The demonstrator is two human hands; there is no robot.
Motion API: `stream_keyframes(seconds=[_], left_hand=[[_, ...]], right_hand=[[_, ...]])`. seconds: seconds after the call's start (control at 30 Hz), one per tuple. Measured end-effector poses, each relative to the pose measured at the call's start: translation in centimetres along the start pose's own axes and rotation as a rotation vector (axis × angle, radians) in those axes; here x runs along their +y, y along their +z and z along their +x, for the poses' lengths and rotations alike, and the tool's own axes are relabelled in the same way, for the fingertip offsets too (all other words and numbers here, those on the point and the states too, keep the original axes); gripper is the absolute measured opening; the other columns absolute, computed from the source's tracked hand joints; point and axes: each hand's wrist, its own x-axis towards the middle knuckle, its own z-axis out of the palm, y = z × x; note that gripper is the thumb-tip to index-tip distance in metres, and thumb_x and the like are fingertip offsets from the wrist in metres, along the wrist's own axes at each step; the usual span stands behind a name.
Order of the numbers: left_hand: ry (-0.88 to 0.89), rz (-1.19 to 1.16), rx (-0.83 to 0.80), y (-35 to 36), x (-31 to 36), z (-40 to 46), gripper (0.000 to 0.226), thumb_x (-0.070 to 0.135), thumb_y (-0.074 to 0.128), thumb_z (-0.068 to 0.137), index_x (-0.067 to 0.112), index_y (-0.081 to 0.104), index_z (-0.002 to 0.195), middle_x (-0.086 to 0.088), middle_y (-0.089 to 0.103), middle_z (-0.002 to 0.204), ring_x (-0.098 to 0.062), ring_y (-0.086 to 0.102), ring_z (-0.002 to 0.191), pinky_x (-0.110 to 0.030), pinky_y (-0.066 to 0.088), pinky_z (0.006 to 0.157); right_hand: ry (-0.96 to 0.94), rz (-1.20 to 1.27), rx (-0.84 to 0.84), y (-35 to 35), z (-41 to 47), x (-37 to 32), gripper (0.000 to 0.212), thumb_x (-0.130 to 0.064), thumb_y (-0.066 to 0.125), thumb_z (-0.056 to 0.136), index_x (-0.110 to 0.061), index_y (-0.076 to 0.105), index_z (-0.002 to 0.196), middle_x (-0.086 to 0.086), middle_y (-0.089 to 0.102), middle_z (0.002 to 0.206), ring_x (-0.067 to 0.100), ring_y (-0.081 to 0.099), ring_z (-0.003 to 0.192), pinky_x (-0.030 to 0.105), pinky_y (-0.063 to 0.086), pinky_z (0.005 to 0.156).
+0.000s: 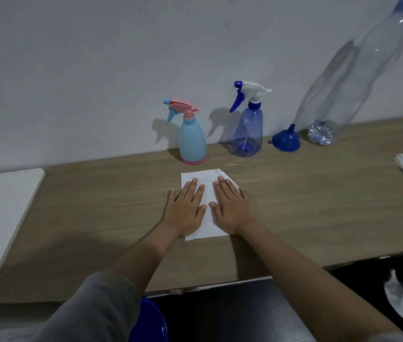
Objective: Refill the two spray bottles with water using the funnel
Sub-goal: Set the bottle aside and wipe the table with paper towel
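The fingers (196,191) of the left hand (187,209) lie straight and slightly spread, flat on a white paper sheet (208,191); those of the right hand (232,206) lie the same way beside them, the two hands nearly touching at the thumbs. Neither holds anything. The sheet rests on the worktop (96,218).

Straight beyond the fingertips, near the wall, stands the light blue spray bottle (192,141) with its pink trigger head on, upright. Beyond and to the right of the right hand stands the clear blue spray bottle (247,129), also upright and capped. Further right sits the blue funnel (286,140), mouth down, spout up, then the large clear water bottle (358,77).

The funnel and water lie on the right hand's side, so that hand is likely the nearer for them.
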Motion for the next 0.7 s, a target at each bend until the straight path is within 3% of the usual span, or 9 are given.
stream_keyframes(seconds=[0.4, 0.7], left_hand=[[0.092, -0.031, 0.009, 0.3, 9.2, 5.2, 0.063, 0.046, 0.019, 0.099, 0.02, -0.003, 0.152, -0.003, -0.012, 0.16, -0.021, -0.005, 0.148, -0.051, 0.003, 0.116], [0.18, -0.047, 0.02, 0.6, 16.5, 10.0, 0.063, 0.043, 0.02, 0.1, 0.015, -0.003, 0.152, -0.009, -0.011, 0.16, -0.024, -0.006, 0.148, -0.042, 0.001, 0.117]], right_hand=[[0.057, -0.048, 0.021, -3.3, -2.4, 9.8, 0.065, -0.049, 0.016, 0.098, -0.019, -0.001, 0.153, -0.001, -0.005, 0.162, 0.012, -0.006, 0.148, 0.037, -0.006, 0.114], [0.102, -0.04, 0.029, -6.0, -3.6, 17.7, 0.064, -0.047, 0.019, 0.099, -0.019, 0.002, 0.154, -0.002, -0.003, 0.162, 0.012, -0.004, 0.148, 0.041, 0.002, 0.119]])
